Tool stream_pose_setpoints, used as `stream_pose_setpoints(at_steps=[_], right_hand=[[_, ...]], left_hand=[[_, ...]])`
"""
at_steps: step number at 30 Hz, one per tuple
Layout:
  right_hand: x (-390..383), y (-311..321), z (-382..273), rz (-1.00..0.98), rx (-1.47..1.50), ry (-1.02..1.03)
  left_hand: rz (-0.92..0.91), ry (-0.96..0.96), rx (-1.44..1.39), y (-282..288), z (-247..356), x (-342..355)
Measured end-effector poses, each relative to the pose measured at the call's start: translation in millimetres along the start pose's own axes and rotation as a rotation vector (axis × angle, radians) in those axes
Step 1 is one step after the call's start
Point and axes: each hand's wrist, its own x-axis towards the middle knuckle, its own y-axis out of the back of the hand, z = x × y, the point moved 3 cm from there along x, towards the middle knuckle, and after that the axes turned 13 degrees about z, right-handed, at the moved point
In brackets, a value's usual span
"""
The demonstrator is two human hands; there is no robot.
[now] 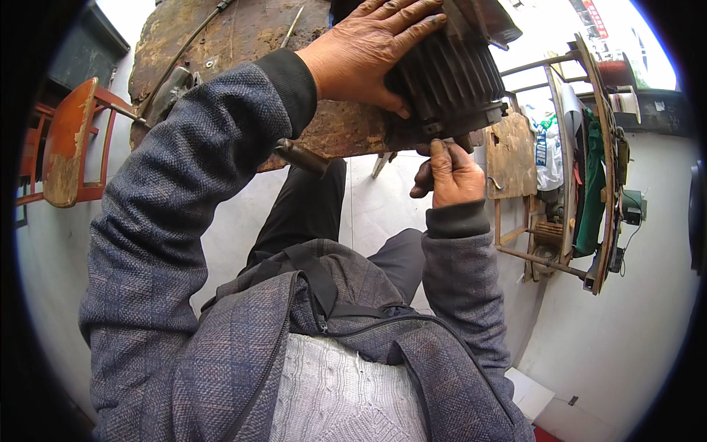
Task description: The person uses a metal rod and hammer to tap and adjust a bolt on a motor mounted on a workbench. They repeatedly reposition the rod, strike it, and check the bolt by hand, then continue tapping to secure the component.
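A dark, greasy electric motor point(451, 85) with a ribbed housing lies near the front edge of the wooden bench. My left hand point(368, 55) is laid flat over its left side, fingers stretched out and thumb apart along the fins. Below the motor's near end, my right hand point(453, 173) is closed, the thumb pressed against the curled fingers. Its fingertips meet the lower rim of the housing, and whatever they pinch is too small and dark to make out. The far part of the motor runs out of the picture.
The worn wooden bench point(243, 33) carries a cable and a thin rod. A metal cylinder point(300, 157) juts from its front edge. Left stands a reddish wooden chair point(70, 144). On the right are a wooden rack point(600, 169), a plastic bag point(549, 158) and green cloth point(591, 188).
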Motion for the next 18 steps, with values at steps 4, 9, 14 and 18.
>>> stream_pose_setpoints(at_steps=[4,9,14,18], right_hand=[[0,1,-2,-0.078,0.229,-0.228],[5,1,5,-0.239,0.660,-0.566],[5,-3,7,-0.377,0.961,-0.742],[3,0,6,-0.206,0.529,-0.494]], left_hand=[[0.022,-0.017,0.024,-2,-1,-2],[0.009,-0.018,0.049,-4,-1,-2],[-0.015,-0.024,0.076,-3,2,2],[-0.030,-0.036,0.091,0,5,6]])
